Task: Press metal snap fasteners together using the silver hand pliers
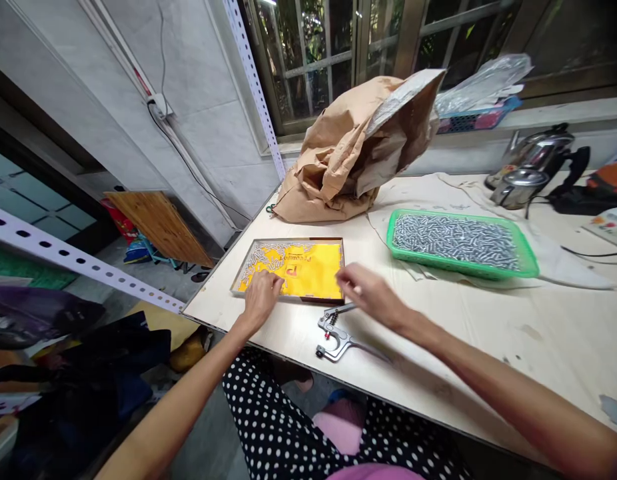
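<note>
A shallow tray (pixel 323 267) with a yellow printed bottom lies near the table's left edge. Small silvery metal pieces (pixel 261 259) are scattered over its left part. My left hand (pixel 261 297) is over the tray's front left rim, fingers curled and thumb pressed in; whatever it pinches is too small to make out. At the tray's right end is my right hand (pixel 368 291), slightly blurred, its fingers bent together around something I cannot make out. Just below it, hand pliers (pixel 337 339) with a C-shaped jaw and spring lie on the table, one handle partly behind the hand.
A green plastic basket (pixel 531 263) full of similar metal pieces stands to the right. Behind the tray slumps a large open brown paper bag (pixel 333 153). Metal kettles (pixel 531 157) stand at the back right. A perforated white post (pixel 256 80) rises behind the table's left corner.
</note>
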Demonstrator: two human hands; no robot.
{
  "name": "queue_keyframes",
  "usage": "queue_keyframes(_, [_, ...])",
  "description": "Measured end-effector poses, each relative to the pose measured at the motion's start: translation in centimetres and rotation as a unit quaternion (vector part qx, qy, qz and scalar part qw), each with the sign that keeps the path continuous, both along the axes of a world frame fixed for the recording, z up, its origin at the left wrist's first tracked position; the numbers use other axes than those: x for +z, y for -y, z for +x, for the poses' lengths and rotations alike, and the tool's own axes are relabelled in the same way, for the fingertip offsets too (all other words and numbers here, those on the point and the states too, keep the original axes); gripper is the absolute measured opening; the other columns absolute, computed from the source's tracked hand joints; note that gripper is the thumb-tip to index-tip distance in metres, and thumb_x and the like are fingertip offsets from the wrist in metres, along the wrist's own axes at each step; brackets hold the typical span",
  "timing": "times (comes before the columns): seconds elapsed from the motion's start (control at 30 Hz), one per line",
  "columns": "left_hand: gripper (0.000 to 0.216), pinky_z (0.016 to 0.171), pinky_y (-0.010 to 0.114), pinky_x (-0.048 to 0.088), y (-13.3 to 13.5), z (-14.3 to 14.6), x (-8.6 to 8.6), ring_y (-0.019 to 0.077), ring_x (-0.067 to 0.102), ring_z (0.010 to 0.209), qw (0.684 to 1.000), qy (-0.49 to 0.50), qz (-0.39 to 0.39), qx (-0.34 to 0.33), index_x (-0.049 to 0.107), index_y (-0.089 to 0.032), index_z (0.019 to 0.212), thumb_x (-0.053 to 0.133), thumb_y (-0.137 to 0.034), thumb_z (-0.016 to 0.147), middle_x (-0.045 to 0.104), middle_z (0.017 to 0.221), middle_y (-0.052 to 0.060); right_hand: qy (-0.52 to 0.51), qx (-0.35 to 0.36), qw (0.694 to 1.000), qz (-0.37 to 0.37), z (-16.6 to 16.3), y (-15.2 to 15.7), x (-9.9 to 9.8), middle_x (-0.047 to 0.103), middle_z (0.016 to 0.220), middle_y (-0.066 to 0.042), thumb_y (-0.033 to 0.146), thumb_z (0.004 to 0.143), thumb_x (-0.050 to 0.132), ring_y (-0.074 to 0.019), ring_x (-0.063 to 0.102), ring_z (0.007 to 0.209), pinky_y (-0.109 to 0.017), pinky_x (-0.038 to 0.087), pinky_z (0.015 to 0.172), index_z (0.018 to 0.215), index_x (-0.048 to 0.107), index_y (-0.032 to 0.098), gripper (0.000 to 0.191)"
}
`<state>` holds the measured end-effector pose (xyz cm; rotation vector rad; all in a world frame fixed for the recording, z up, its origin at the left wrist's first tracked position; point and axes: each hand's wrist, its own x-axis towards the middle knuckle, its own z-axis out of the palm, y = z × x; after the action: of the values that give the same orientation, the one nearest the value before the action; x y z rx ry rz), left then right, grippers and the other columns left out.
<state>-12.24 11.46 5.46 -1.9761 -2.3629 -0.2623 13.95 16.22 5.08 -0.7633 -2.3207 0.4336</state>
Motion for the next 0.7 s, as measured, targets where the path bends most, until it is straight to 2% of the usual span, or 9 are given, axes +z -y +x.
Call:
queue_keyframes(0.1, [0.025,0.080,0.033,0.046,-2.9,-0.6,-0.9,0.0272,0.054,0.103,0.997,-0.014,-0.067,0.032,0.071,-0.015,0.081,0.055,-0.031,0.090,0.066,0.098,0.012,-0.044,-0.163,0.984,0.062,5.1,-4.7,3.2,0.063,0.089,-0.007,0.024,0.094,0.045,-0.0212,0.059,0.079,-0.035,0.047,0.072,0.097,0.060,0.021,0.016])
queue_keyframes(0.17, [0.022,0.079,0.034,0.047,-3.8,-0.4,-1.5,0.0297,0.053,0.106,0.994,-0.023,-0.093,0.045,0.072,-0.014,0.081,0.060,-0.032,0.086,0.066,0.102,0.014,-0.047,-0.236,0.966,0.096,8.7,-7.7,4.4,0.064,0.087,-0.008,0.027,0.092,0.048,-0.0232,0.060,0.078,-0.037,0.048,0.073,0.094,0.062,0.020,0.015])
queue_keyframes(0.23, [0.019,0.078,0.033,0.047,-4.3,-0.2,-1.9,0.0303,0.054,0.107,0.993,-0.035,-0.102,0.045,0.072,-0.014,0.083,0.061,-0.029,0.084,0.066,0.104,0.014,-0.014,-0.267,0.957,0.115,11.5,-9.5,4.7,0.063,0.085,-0.008,0.030,0.092,0.049,-0.0251,0.060,0.076,-0.040,0.047,0.072,0.092,0.064,0.019,0.018])
queue_keyframes(0.3, [0.017,0.078,0.033,0.047,-4.6,-0.2,-2.0,0.0299,0.054,0.108,0.993,-0.043,-0.105,0.035,0.072,-0.014,0.085,0.058,-0.024,0.085,0.066,0.105,0.014,0.037,-0.276,0.954,0.113,12.9,-9.6,4.1,0.062,0.095,-0.011,0.034,0.092,0.051,-0.0272,0.059,0.078,-0.042,0.047,0.071,0.098,0.066,0.020,0.022])
queue_keyframes(0.4, [0.019,0.079,0.032,0.045,-4.3,-0.1,-1.4,0.0289,0.056,0.106,0.993,-0.045,-0.104,0.020,0.071,-0.013,0.087,0.053,-0.019,0.087,0.066,0.104,0.014,0.105,-0.236,0.963,0.069,11.7,-6.2,1.9,0.059,0.105,-0.013,0.035,0.095,0.048,-0.0280,0.059,0.085,-0.041,0.047,0.073,0.105,0.066,0.020,0.025])
queue_keyframes(0.5, [0.019,0.078,0.030,0.044,-2.4,1.0,-0.6,0.0236,0.061,0.094,0.998,0.014,-0.065,-0.018,0.070,-0.015,0.089,0.053,-0.023,0.091,0.069,0.097,0.010,0.143,-0.073,0.986,-0.050,8.2,-0.2,-0.8,0.062,0.095,-0.007,0.027,0.097,0.046,-0.0208,0.061,0.082,-0.033,0.048,0.074,0.100,0.066,0.019,0.022])
queue_keyframes(0.57, [0.019,0.076,0.028,0.044,-0.3,2.1,-0.6,0.0197,0.063,0.084,0.994,0.081,-0.047,-0.062,0.070,-0.017,0.087,0.054,-0.026,0.092,0.070,0.091,0.006,0.188,0.007,0.976,-0.108,5.9,3.6,-2.3,0.061,0.096,-0.006,0.027,0.096,0.050,-0.0187,0.061,0.080,-0.030,0.047,0.069,0.101,0.065,0.019,0.017])
queue_keyframes(0.63, [0.019,0.075,0.027,0.045,2.0,3.2,-1.2,0.0181,0.063,0.082,0.986,0.112,-0.050,-0.113,0.068,-0.017,0.086,0.054,-0.026,0.093,0.070,0.089,0.005,0.223,0.024,0.966,-0.132,4.4,6.3,-3.2,0.060,0.099,-0.006,0.025,0.095,0.054,-0.0186,0.060,0.082,-0.029,0.045,0.068,0.102,0.063,0.018,0.014])
queue_keyframes(0.7, [0.018,0.078,0.028,0.045,4.2,3.8,-2.2,0.0186,0.062,0.084,0.981,0.097,-0.063,-0.155,0.067,-0.015,0.088,0.053,-0.025,0.094,0.068,0.089,0.006,0.254,0.003,0.957,-0.141,3.5,7.5,-3.6,0.060,0.101,-0.007,0.022,0.095,0.054,-0.0190,0.060,0.084,-0.028,0.043,0.067,0.100,0.062,0.017,0.011])
